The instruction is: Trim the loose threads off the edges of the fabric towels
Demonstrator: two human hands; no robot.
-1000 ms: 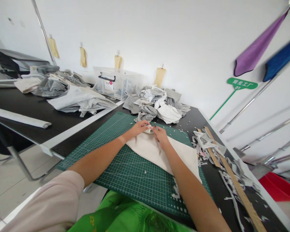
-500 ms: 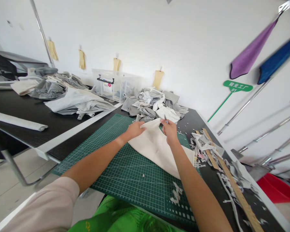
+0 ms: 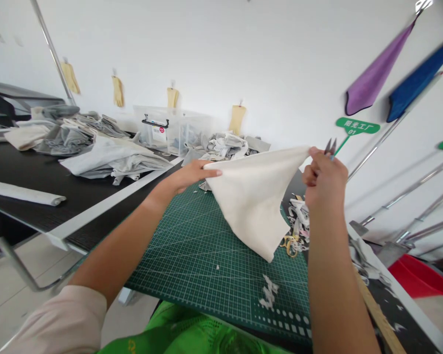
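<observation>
Head view: cream fabric (image 3: 254, 196) hanging between left hand (image 3: 192, 176), right hand (image 3: 325, 179).

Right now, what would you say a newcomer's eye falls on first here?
A cream fabric sheet hangs mid-view, lifted above a green grid cutting mat between the left hand and the right hand, which also grips small metal snips, tips up. High at right, a purple cloth and a blue cloth hang aslant, with a red plastic basin at lower right.

A matt cream cloth (image 3: 254, 201) is seen above a smooth plastic cutting mat (image 3: 206, 275), with bright metal snip blades (image 3: 330, 146) shown near its corner
</observation>
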